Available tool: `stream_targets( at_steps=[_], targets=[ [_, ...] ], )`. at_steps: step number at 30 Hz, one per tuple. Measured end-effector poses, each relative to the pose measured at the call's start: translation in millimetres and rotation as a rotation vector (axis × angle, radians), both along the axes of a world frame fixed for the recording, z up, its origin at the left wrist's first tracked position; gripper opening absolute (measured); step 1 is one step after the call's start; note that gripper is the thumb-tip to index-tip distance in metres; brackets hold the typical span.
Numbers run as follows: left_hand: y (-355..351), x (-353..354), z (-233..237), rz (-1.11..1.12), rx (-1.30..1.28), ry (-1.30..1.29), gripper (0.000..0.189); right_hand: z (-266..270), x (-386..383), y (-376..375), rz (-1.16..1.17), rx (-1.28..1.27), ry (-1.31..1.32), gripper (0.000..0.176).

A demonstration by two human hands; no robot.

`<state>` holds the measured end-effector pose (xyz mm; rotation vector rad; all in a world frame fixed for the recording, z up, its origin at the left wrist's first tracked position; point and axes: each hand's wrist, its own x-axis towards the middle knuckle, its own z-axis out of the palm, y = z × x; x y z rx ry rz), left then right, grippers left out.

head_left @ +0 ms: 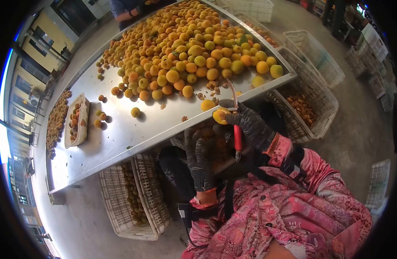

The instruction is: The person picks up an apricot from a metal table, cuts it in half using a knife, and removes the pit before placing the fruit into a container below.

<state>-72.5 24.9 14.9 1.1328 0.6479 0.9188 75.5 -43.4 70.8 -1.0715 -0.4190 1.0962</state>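
My right hand (252, 125), in a dark glove, is closed at the table's front edge. It pinches a yellow apricot (220, 115), and a red-handled tool (237, 137) with slim, curved metal jaws is held along with it. Part of the apricot's flesh looks opened near the fingers. Below the edge, my left hand (199, 162), gloved as well, has its fingers extended and holds nothing. A loose apricot (208, 105) rests just behind the held one, with brown scraps (214, 87) close by.
A large apricot pile (181, 47) covers much of the metal table (133, 129). On the left are a small tray (83, 123) and many pits (58, 121). Plastic crates (116, 203) stand below; another crate (332, 105) holds orange pieces. Another person's arm (128, 14) shows behind the table.
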Motion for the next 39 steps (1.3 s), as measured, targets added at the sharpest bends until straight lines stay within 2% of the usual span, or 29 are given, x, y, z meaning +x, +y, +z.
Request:
stream_targets(
  at_steps=[1, 3, 4, 6, 8, 9, 11, 15, 16, 17, 18, 20, 22, 24, 27, 29, 30, 31, 32, 38, 39],
  targets=[
    [-7.5, 5.2, 19.6, -0.033, 0.028, -0.116, 0.051, -2.7, -0.7, 4.1, 0.005, 0.005, 0.001, 0.040],
    [-12.5, 12.3, 30.9, -0.081, 0.091, -0.113, 0.049, -9.5, -1.6, 12.4, 0.036, 0.064, -0.240, 0.042],
    [-13.4, 17.7, 33.9, -0.135, 0.148, -0.110, 0.048, -8.9, -6.2, 13.2, 0.039, 0.072, -0.242, 0.042],
    [-13.0, 31.0, 36.8, -0.076, 0.259, -0.109, 0.046, -5.1, -18.6, 11.5, -0.032, 0.124, -0.209, 0.041],
    [-12.3, 34.8, 37.5, -0.035, 0.071, -0.222, 0.044, -2.2, -17.5, 10.7, -0.023, 0.100, -0.313, 0.042],
    [-9.8, 35.9, 34.8, -0.037, 0.076, -0.224, 0.044, -0.2, -16.8, 10.3, -0.009, 0.069, -0.417, 0.042],
    [-4.4, 35.6, 26.5, 0.053, 0.044, -0.232, 0.042, 5.9, -21.7, 7.6, -0.019, 0.088, -0.430, 0.043],
    [-1.1, 32.0, 42.8, 0.146, -0.022, -0.224, 0.040, 13.9, -25.7, 2.3, 0.022, 0.065, -0.507, 0.043],
    [5.4, 29.0, 40.5, 0.103, -0.186, -0.299, 0.042, 14.8, -26.0, 0.6, 0.025, 0.068, -0.505, 0.043],
    [10.3, 26.3, 39.8, 0.059, -0.350, -0.373, 0.045, 15.5, -26.4, -0.9, 0.056, 0.088, -0.347, 0.043],
    [13.9, 26.6, 42.2, 0.062, -0.345, -0.374, 0.045, 17.4, -25.9, -2.0, 0.088, 0.108, -0.190, 0.043],
    [18.8, 28.9, 46.6, 0.087, -0.510, -0.499, 0.051, 34.5, -20.6, -9.4, 0.086, 0.060, -0.132, 0.043],
    [22.5, 26.9, 38.5, 0.064, -0.508, -0.482, 0.052, 39.7, -14.8, -10.1, 0.080, 0.002, -0.071, 0.043],
    [21.3, 27.2, 35.6, 0.033, -0.510, -0.464, 0.053, 39.9, -8.3, -9.1, -0.023, 0.161, 0.046, 0.041],
    [14.1, 27.4, 34.3, -0.002, -0.528, -0.405, 0.056, 51.5, -0.7, -6.3, -0.105, 0.252, -0.011, 0.030],
    [12.3, 20.9, 32.5, -0.269, -0.518, -0.444, 0.056, 55.9, 5.4, 2.8, -0.153, 0.373, 0.015, 0.023],
    [9.1, 24.2, 35.5, -0.275, -0.524, -0.444, 0.056, 61.3, 5.8, 6.9, -0.159, 0.368, 0.013, 0.023],
    [5.1, 29.2, 42.7, -0.208, -0.549, -0.370, 0.059, 69.8, 5.0, 9.9, -0.179, 0.416, -0.018, 0.019],
    [0.8, 32.7, 48.8, -0.141, -0.573, -0.295, 0.062, 78.1, 2.8, 12.1, -0.198, 0.463, -0.048, 0.024],
    [-21.3, 38.7, 62.1, -0.054, -0.620, -0.253, 0.057, 83.3, -4.6, 25.7, -0.271, 0.547, -0.057, 0.017],
    [-26.8, 39.2, 62.5, -0.053, -0.620, -0.253, 0.057, 81.1, -5.7, 27.0, -0.315, 0.548, -0.132, 0.016]
  ],
)
